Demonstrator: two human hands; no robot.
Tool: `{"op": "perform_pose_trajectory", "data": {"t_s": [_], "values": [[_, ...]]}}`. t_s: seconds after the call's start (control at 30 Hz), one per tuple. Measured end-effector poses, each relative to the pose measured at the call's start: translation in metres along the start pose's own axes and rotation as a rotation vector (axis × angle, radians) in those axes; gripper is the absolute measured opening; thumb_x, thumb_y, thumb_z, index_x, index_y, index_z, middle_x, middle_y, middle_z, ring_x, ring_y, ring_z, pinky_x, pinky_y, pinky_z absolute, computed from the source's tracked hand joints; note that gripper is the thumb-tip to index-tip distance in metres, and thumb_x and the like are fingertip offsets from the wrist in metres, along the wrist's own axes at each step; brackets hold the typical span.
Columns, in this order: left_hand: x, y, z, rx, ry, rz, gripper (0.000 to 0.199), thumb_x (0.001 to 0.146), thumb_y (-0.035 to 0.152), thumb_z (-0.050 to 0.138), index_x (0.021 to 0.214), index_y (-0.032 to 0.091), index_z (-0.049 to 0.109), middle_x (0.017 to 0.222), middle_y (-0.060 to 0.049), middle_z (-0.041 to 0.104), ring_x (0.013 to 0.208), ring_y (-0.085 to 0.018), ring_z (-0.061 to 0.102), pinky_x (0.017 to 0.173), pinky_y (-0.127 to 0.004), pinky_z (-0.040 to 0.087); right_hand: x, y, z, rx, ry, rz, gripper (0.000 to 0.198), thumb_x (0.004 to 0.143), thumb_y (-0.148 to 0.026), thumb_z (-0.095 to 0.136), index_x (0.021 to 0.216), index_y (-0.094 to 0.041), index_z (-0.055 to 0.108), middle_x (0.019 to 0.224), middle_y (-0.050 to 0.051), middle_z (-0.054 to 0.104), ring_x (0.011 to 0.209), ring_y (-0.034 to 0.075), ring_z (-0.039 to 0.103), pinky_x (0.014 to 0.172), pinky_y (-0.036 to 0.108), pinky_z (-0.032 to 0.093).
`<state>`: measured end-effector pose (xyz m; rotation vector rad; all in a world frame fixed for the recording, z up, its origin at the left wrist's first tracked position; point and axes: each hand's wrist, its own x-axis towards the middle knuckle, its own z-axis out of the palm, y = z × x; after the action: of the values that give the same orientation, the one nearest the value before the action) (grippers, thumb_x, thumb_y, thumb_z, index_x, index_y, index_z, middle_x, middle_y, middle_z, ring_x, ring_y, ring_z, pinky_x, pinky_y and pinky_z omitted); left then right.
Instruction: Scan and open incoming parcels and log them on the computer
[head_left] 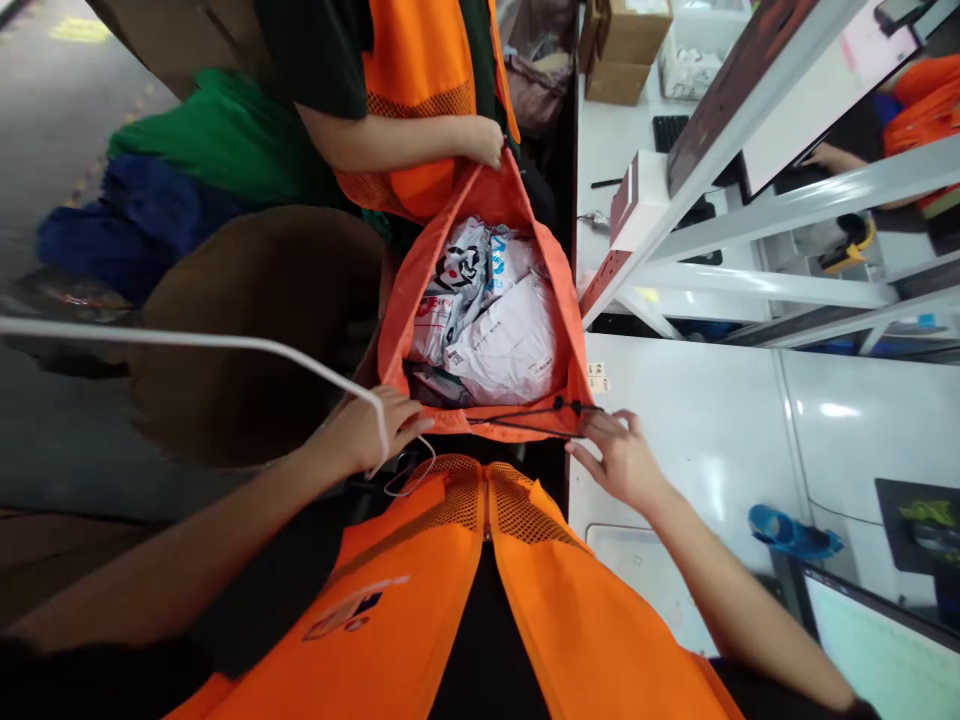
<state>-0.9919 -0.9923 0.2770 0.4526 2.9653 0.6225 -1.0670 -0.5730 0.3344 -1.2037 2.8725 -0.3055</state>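
An orange drawstring bag (566, 300) hangs open in front of me, its mouth spread wide. White and grey plastic parcels (510, 345) fill it. My left hand (379, 428) grips the rim at the near left corner, and a thin white cord (300, 352) runs across that hand and ends in a loop. At the near right corner, my right hand (619, 458) is closed on the rim beside the black drawstring (525, 416) and its toggles. A co-worker's hand (484, 140) pulls the far corner of the bag up.
Left of the bag stands a large round brown container (255, 250), with green cloth (225, 135) and blue cloth (142, 215) behind it. White worktables (675, 400) and a metal frame (697, 130) line the right side. A blue tape dispenser (793, 532) lies there.
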Motion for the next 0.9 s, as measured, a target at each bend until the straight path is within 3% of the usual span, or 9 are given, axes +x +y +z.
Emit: {"op": "perform_pose_trajectory", "data": {"t_s": [0.1,0.17,0.27,0.37,0.43,0.5,0.6,0.73,0.9], "values": [[0.041,0.004,-0.030,0.083,-0.137,0.226,0.043,0.110,0.044,0.056,0.081,0.020,0.076,0.077,-0.009,0.073,0.079,-0.025,0.067,0.088,-0.039,0.049,0.035,-0.007,-0.043,0.011,-0.174,-0.001,0.031,0.108,-0.045,0.063,0.116,-0.019,0.079,0.116,0.015,0.082,0.111,0.031,0.074,0.117,0.058,0.036],[0.050,0.012,-0.038,0.098,-0.231,0.354,0.041,0.109,0.040,0.060,0.077,0.020,0.076,0.075,-0.008,0.074,0.074,-0.023,0.066,0.083,-0.037,0.046,0.054,-0.008,-0.064,0.145,-0.265,-0.069,0.034,0.106,-0.047,0.066,0.125,-0.022,0.079,0.114,0.012,0.083,0.106,0.030,0.076,0.118,0.057,0.039],[0.044,0.022,-0.033,0.121,-0.280,0.495,0.038,0.109,0.037,0.064,0.077,0.019,0.077,0.073,-0.007,0.075,0.072,-0.023,0.066,0.080,-0.038,0.044,0.096,-0.003,-0.076,0.392,-0.141,-0.060,0.045,0.108,-0.060,0.055,0.119,-0.023,0.080,0.109,0.009,0.083,0.098,0.025,0.076,0.102,0.044,0.054],[0.035,0.027,-0.023,0.073,-0.286,0.601,0.038,0.109,0.038,0.065,0.080,0.019,0.077,0.076,-0.006,0.076,0.076,-0.023,0.067,0.081,-0.038,0.044,0.155,-0.002,-0.052,0.219,0.184,0.340,0.057,0.106,-0.065,0.053,0.130,-0.018,0.074,0.120,0.017,0.078,0.106,0.031,0.073,0.094,0.043,0.056],[0.031,0.026,-0.020,0.021,-0.303,0.653,0.036,0.110,0.038,0.064,0.082,0.020,0.076,0.077,-0.006,0.076,0.078,-0.023,0.068,0.084,-0.036,0.044,0.189,-0.010,-0.018,0.022,0.152,0.611,0.076,0.095,-0.062,0.072,0.150,-0.010,0.059,0.140,0.027,0.068,0.123,0.040,0.067,0.101,0.049,0.054],[0.027,0.018,-0.021,-0.029,-0.331,0.674,0.033,0.110,0.037,0.063,0.084,0.021,0.076,0.079,-0.005,0.076,0.081,-0.022,0.069,0.087,-0.035,0.046,0.206,-0.020,0.017,-0.066,0.012,0.756,0.084,0.090,-0.049,0.080,0.156,-0.006,0.051,0.147,0.033,0.061,0.131,0.046,0.063,0.103,0.055,0.053],[0.015,-0.008,-0.024,-0.063,-0.385,0.520,0.032,0.111,0.039,0.058,0.090,0.022,0.076,0.086,-0.007,0.078,0.082,-0.024,0.072,0.082,-0.034,0.048,0.202,-0.030,0.047,-0.083,-0.037,0.782,0.068,0.090,-0.036,0.077,0.150,-0.008,0.060,0.141,0.033,0.065,0.125,0.043,0.066,0.101,0.056,0.054],[-0.016,-0.059,-0.022,-0.079,-0.364,0.108,0.034,0.112,0.040,0.046,0.108,0.022,0.074,0.104,-0.012,0.080,0.095,-0.030,0.077,0.079,-0.035,0.050,0.189,-0.034,0.048,-0.103,0.046,0.699,0.054,0.099,-0.047,0.065,0.144,-0.017,0.067,0.144,0.022,0.067,0.127,0.035,0.066,0.104,0.052,0.054],[-0.066,-0.113,0.002,-0.230,-0.402,-0.072,0.047,0.113,0.049,0.037,0.108,0.022,0.075,0.105,-0.012,0.080,0.100,-0.031,0.078,0.084,-0.036,0.052,0.202,-0.043,0.056,-0.122,0.110,0.603,0.052,0.099,-0.047,0.059,0.139,-0.019,0.076,0.137,0.021,0.074,0.131,0.042,0.063,0.095,0.055,0.054]]}}
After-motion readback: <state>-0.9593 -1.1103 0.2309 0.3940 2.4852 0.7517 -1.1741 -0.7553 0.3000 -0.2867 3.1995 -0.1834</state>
